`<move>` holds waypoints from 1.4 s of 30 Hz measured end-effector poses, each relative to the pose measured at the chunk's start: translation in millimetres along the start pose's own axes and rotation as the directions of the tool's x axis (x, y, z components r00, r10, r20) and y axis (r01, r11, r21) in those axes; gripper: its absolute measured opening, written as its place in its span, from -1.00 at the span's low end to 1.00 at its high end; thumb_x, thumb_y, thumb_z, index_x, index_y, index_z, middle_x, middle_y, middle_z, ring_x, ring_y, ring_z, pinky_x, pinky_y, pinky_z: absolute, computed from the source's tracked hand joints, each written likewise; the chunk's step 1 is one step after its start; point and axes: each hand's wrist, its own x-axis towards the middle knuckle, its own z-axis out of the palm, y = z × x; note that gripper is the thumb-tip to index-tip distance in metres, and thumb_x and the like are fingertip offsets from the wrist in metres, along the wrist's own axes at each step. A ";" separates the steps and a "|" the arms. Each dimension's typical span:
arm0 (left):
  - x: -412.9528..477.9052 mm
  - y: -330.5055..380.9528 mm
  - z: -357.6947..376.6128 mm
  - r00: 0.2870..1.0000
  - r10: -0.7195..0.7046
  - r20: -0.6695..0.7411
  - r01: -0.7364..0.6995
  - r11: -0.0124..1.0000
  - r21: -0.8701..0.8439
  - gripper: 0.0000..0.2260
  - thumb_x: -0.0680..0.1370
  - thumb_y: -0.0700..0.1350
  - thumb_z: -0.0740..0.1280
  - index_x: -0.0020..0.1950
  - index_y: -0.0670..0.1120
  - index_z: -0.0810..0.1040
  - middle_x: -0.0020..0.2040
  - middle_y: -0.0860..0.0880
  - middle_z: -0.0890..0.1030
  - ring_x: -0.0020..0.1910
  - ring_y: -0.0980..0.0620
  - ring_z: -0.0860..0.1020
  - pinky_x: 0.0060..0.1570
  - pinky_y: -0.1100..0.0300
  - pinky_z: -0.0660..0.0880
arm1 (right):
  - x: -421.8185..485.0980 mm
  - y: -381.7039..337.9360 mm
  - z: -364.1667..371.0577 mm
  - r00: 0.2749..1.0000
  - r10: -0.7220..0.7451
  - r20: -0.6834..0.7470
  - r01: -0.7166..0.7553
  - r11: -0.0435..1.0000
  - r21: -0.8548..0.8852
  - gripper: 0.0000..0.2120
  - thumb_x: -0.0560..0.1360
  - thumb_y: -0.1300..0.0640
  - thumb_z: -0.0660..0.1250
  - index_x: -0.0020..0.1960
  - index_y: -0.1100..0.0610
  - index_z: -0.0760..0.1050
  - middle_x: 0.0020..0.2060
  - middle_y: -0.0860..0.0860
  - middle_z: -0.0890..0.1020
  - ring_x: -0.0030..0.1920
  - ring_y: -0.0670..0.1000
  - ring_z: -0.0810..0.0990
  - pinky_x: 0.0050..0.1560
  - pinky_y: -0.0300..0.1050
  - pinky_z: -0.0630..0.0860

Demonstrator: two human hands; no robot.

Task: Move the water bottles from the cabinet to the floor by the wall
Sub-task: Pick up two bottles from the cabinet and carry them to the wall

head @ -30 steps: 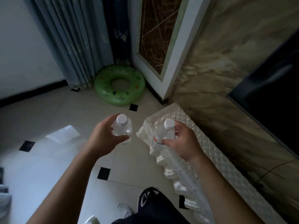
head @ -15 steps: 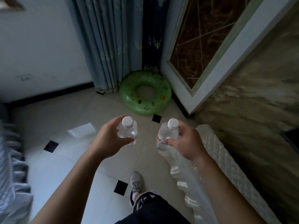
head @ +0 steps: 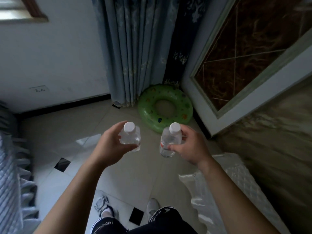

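Note:
I hold two clear water bottles with white caps upright in front of me, above the tiled floor (head: 70,129). My left hand (head: 109,147) is wrapped around the left bottle (head: 130,137). My right hand (head: 189,149) grips the right bottle (head: 169,142), which has a red-edged label. The cabinet top, covered with a white quilted cloth (head: 236,179), lies at my lower right along the marble wall. A white wall with a dark skirting (head: 64,103) runs across the far left.
A green inflatable swim ring (head: 164,107) lies on the floor in the corner under blue-grey curtains (head: 135,53). A framed brown panel (head: 244,61) stands to the right. Striped bedding (head: 11,174) hangs at the left edge. My feet (head: 103,205) stand on the tiles.
I have turned left and stepped away from the cabinet with both bottles. The cloth-covered top has slid to the lower right, and more of the white wall and bedding show.

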 end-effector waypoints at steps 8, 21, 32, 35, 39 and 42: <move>57.0 -62.3 -117.4 0.999 0.029 0.020 -0.029 1.000 -0.003 -0.38 0.25 -0.07 0.62 0.15 0.35 0.44 0.08 0.22 0.58 0.03 0.10 0.58 0.05 0.13 0.54 | 54.6 -73.4 105.9 0.999 0.023 -0.040 -0.022 1.000 0.014 -0.36 0.14 0.06 0.61 0.18 -0.12 0.52 0.04 -0.17 0.60 0.01 -0.11 0.60 0.04 -0.04 0.58; 101.9 -151.9 -288.9 0.998 -0.043 -0.036 0.042 0.998 -0.039 -0.42 0.27 -0.16 0.58 0.04 0.40 0.44 0.05 0.21 0.60 -0.02 0.19 0.61 -0.01 0.27 0.49 | 143.5 -197.6 256.3 0.993 -0.118 0.020 0.119 0.993 -0.020 -0.40 0.15 0.11 0.62 0.15 -0.03 0.54 0.01 -0.17 0.58 0.01 -0.12 0.56 0.05 -0.12 0.55; 172.4 -239.0 -398.0 0.984 -0.118 -0.134 0.110 0.992 -0.065 -0.39 0.26 -0.20 0.59 0.02 0.43 0.46 0.02 0.27 0.60 -0.02 0.19 0.62 0.05 0.11 0.57 | 260.8 -261.5 382.8 0.969 -0.169 0.179 0.170 0.985 0.006 -0.38 0.15 0.13 0.59 0.18 -0.01 0.52 0.04 -0.11 0.57 0.04 -0.10 0.56 0.10 -0.21 0.51; 197.8 -264.2 -429.2 0.978 -0.145 -0.148 0.137 0.988 -0.065 -0.40 0.25 -0.18 0.59 0.02 0.42 0.46 0.04 0.28 0.59 0.02 0.18 0.61 0.09 0.08 0.56 | 298.6 -280.3 418.5 0.959 -0.167 0.228 0.170 0.985 0.008 -0.39 0.16 0.16 0.59 0.17 -0.02 0.52 0.02 -0.14 0.56 0.03 -0.14 0.53 0.07 -0.41 0.40; 226.1 -294.8 -465.6 0.967 -0.193 -0.166 0.183 0.980 -0.074 -0.42 0.23 -0.11 0.58 0.05 0.41 0.45 0.04 0.28 0.59 0.06 0.18 0.59 0.12 0.07 0.54 | 342.0 -309.3 462.0 0.934 -0.170 0.313 0.174 0.985 0.014 -0.40 0.17 0.16 0.57 0.18 -0.03 0.51 0.04 -0.14 0.56 0.04 -0.16 0.53 0.06 -0.43 0.39; 242.0 -314.6 -488.4 0.958 -0.219 -0.186 0.204 0.974 -0.094 -0.43 0.22 -0.08 0.55 0.04 0.42 0.44 0.05 0.29 0.58 0.06 0.18 0.58 0.12 0.08 0.54 | 369.1 -329.4 492.5 0.913 -0.162 0.375 0.165 0.986 0.025 -0.40 0.19 0.17 0.57 0.20 -0.03 0.50 0.08 -0.14 0.56 0.08 -0.14 0.54 0.12 -0.28 0.44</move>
